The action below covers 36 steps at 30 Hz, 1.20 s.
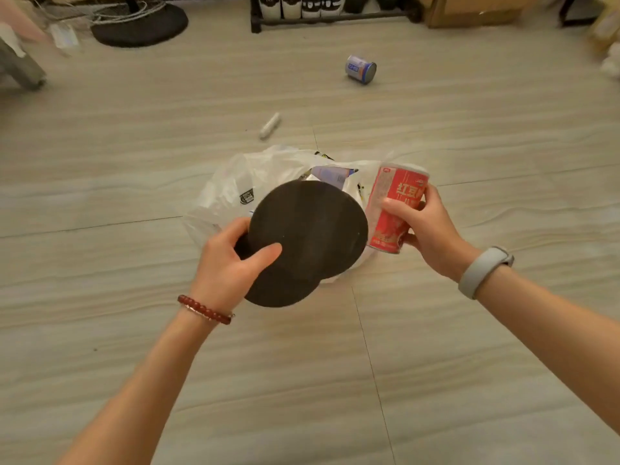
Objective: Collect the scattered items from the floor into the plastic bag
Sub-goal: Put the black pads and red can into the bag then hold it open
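A white plastic bag (231, 186) lies open on the floor, with some packaging showing inside. My left hand (231, 263) grips two overlapping dark round discs (308, 236) by their lower left edge, held over the bag and hiding much of it. My right hand (422, 226) holds a red can (394, 203) upright just right of the discs, above the bag's right side. A blue and white can (360, 69) lies on its side farther away on the floor. A small white tube (270, 125) lies between that can and the bag.
A black round stand base (141, 23) with cables sits at the far left. A low black shoe rack (332, 13) and a cardboard box (469, 11) line the far wall. A grey object (20, 68) stands at the left edge.
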Motion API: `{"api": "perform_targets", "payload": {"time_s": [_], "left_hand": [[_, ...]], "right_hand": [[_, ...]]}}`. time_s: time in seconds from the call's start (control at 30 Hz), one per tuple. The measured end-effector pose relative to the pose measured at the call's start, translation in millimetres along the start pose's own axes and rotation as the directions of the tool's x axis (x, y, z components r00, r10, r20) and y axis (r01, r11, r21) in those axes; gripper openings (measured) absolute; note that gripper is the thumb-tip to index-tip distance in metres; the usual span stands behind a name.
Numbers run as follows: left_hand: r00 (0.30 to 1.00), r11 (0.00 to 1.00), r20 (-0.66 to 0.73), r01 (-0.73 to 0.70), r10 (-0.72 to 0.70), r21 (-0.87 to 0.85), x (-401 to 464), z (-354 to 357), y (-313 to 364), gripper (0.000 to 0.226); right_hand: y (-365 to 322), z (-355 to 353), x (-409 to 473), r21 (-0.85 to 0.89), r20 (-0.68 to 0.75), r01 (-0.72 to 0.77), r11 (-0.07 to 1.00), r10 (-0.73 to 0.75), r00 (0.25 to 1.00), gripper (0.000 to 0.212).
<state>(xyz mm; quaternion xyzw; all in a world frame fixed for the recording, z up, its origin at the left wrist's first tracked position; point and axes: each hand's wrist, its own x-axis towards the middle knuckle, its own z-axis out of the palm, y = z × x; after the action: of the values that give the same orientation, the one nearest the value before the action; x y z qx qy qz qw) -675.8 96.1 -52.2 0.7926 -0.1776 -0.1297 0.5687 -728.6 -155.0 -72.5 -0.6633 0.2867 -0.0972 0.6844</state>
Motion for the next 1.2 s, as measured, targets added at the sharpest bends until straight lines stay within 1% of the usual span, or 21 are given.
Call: {"api": "perform_targets", "payload": {"time_s": [0.07,0.17,0.27,0.37,0.4,0.43,0.5,0.57,0.6,0.63,0.7,0.73,0.77,0.8,0.87,0.9,0.93,0.97,1.0,1.1,1.2], "left_hand": [[0.994,1.000,-0.106,0.005,-0.002,0.030,15,-19,-5,0.020],[0.966,0.999,-0.256,0.051,-0.047,0.009,30,-47,-17,0.020],[0.943,0.996,-0.321,0.088,-0.092,-0.025,38,-73,-23,0.022],[0.927,0.994,-0.359,0.101,-0.110,-0.044,43,-99,-24,0.014],[0.923,0.993,-0.366,0.108,-0.117,-0.045,44,-107,-22,0.011],[0.922,0.992,-0.367,0.115,-0.123,-0.044,45,-113,-20,0.010],[0.928,0.992,-0.352,0.125,-0.125,-0.023,47,-120,-16,0.013],[0.936,0.991,-0.329,0.134,-0.124,0.006,51,-120,-11,0.013],[0.940,0.991,-0.318,0.136,-0.125,0.015,54,-118,-9,0.013],[0.944,0.990,-0.304,0.139,-0.127,0.018,59,-114,-8,0.013],[0.955,0.989,-0.260,0.151,-0.142,0.013,70,-103,-6,0.013],[0.961,0.987,-0.232,0.158,-0.150,0.017,76,-97,-6,0.013],[0.965,0.985,-0.210,0.167,-0.157,0.032,82,-92,-7,0.013],[0.965,0.982,-0.201,0.179,-0.166,0.050,87,-87,-8,0.013],[0.958,0.973,-0.220,0.210,-0.185,0.092,92,-80,-12,0.014],[0.950,0.968,-0.247,0.224,-0.191,0.115,94,-76,-15,0.015],[0.940,0.961,-0.283,0.238,-0.192,0.139,96,-71,-17,0.015],[0.927,0.953,-0.322,0.253,-0.190,0.166,100,-66,-18,0.016],[0.915,0.942,-0.359,0.270,-0.187,0.197,104,-60,-19,0.016],[0.880,0.898,-0.445,0.323,-0.169,0.298,122,-40,-15,0.018],[0.868,0.867,-0.472,0.349,-0.155,0.355,139,-25,-6,0.020]], "right_hand": [[-15,25,16,0.057,0.005,-0.001,0.998,0.000,1.000,0.058],[-32,59,34,-0.011,0.023,0.016,1.000,-0.016,1.000,0.060],[-41,80,51,-0.119,0.010,0.030,0.992,-0.029,1.000,0.065],[-58,96,66,-0.195,-0.015,0.045,0.980,-0.049,0.999,0.064],[-66,101,69,-0.264,-0.005,0.072,0.962,-0.076,0.997,0.064],[-75,104,71,-0.364,0.037,0.116,0.924,-0.110,0.993,0.065],[-91,106,72,-0.574,0.187,0.219,0.789,-0.134,0.973,0.066],[-96,103,73,-0.731,0.301,0.273,0.626,-0.063,0.952,0.070],[-94,101,75,-0.781,0.323,0.273,0.561,-0.010,0.946,0.072],[-89,98,77,-0.812,0.331,0.261,0.523,0.043,0.943,0.072],[-74,94,83,-0.825,0.347,0.239,0.513,0.126,0.929,0.070],[-67,92,88,-0.827,0.371,0.255,0.501,0.146,0.917,0.068],[-61,90,94,-0.837,0.408,0.303,0.456,0.151,0.900,0.066],[-57,90,103,-0.845,0.459,0.382,0.375,0.142,0.877,0.064],[-54,92,124,-0.814,0.575,0.553,0.179,0.111,0.810,0.067],[-53,93,137,-0.779,0.627,0.618,0.103,0.095,0.774,0.070],[-52,93,151,-0.741,0.671,0.669,0.056,0.079,0.737,0.072],[-52,93,163,-0.706,0.708,0.707,0.037,0.069,0.703,0.072],[-52,94,174,-0.682,0.731,0.730,0.052,0.061,0.679,0.073],[-47,103,209,-0.656,0.752,0.736,0.163,0.069,0.655,0.074],[-32,119,238,-0.640,0.767,0.757,0.132,0.051,0.640,0.073]]}}
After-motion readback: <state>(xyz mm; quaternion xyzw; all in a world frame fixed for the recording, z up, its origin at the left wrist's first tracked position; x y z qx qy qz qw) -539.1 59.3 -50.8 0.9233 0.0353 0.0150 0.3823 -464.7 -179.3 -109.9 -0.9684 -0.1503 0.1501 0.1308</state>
